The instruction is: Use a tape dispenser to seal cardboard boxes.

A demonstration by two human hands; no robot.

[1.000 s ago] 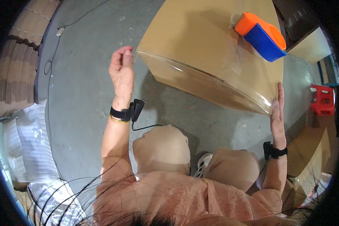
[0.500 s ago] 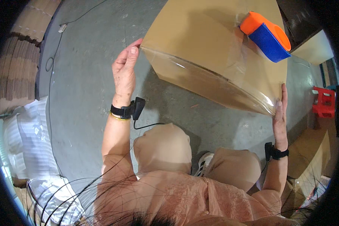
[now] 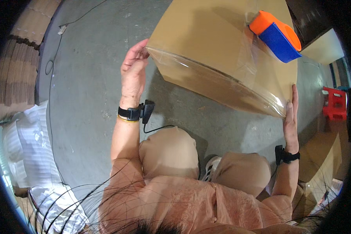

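A large brown cardboard box stands tilted across the floor in front of me. Clear packing tape runs along its near edge and hangs partly over the near side, shiny and creased. My left hand is at the box's near left corner, its fingers bent and the thumb pressed in against the edge. My right hand lies along the near right corner with fingers stretched flat against the side. On top, toward the right, rests an orange and blue tape dispenser, apart from both hands.
Stacked flat cardboard lines the left side, above white foam wrapping. A thin cable runs along the grey floor. At the right are a red plastic stool and more cardboard.
My left hand has shifted slightly right, and its thumb has folded in against the box corner. The right hand stays at its corner; the box and dispenser look nearly unmoved.
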